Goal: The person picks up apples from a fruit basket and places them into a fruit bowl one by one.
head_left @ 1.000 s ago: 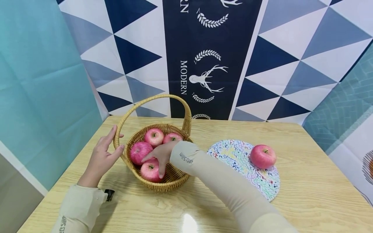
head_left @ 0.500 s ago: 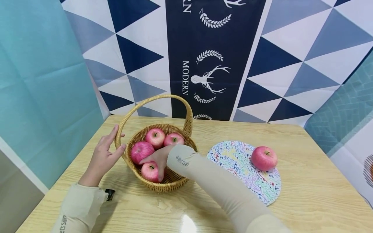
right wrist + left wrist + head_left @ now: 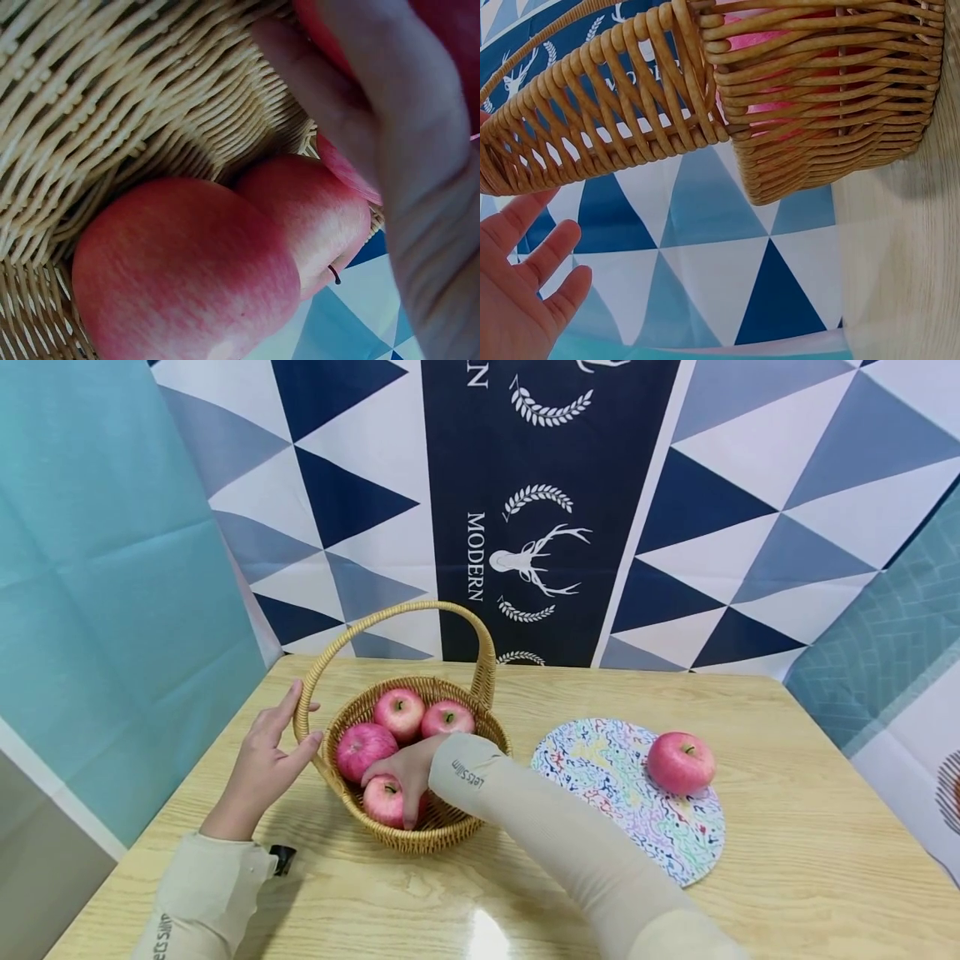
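Near apple [image 3: 382,807], roundish, lay under right hand [image 3: 402,772], gripped by thumb and fingers, in front of basket [image 3: 420,842]'s interior; left hand [image 3: 262,768], fingers loosely spread, touched handle [image 3: 420,606].

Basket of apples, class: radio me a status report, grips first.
Left grip at basket handle. Right grip around front apple, inside basket. Possible obstruction: three other apples close by.

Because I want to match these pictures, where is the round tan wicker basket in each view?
Head: round tan wicker basket, left of centre.
Left wrist: across the top, its outer wall at upper right.
Right wrist: its inside, mostly upper left.
Shared landmark: backdrop of blue and white triangles.
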`<state>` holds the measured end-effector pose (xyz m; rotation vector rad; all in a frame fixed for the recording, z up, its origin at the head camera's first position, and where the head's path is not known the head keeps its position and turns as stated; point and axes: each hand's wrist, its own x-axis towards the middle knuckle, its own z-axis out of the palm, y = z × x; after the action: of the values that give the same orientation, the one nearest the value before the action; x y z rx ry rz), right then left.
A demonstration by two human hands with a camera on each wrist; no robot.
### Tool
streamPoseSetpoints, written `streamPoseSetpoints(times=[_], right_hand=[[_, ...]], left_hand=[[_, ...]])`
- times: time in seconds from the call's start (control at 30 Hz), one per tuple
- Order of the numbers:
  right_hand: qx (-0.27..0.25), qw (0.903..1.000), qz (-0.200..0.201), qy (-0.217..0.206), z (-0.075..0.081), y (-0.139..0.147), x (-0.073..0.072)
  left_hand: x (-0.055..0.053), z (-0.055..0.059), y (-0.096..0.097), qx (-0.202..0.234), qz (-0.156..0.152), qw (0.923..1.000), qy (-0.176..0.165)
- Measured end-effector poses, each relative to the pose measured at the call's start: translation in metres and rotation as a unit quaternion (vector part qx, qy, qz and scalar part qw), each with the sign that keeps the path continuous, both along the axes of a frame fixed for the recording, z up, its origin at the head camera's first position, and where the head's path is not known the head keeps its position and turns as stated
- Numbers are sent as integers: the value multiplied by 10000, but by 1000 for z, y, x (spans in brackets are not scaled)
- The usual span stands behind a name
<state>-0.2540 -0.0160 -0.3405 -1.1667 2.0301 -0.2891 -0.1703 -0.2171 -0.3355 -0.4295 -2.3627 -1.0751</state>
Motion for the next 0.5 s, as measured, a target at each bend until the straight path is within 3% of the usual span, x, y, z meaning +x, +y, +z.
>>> streamPoseSetpoints(times=[0.5], right_hand=[[-179,9995,-236,90,0,7,1]], left_hand=[[-2,0,-1,-44,-40,9998,193]])
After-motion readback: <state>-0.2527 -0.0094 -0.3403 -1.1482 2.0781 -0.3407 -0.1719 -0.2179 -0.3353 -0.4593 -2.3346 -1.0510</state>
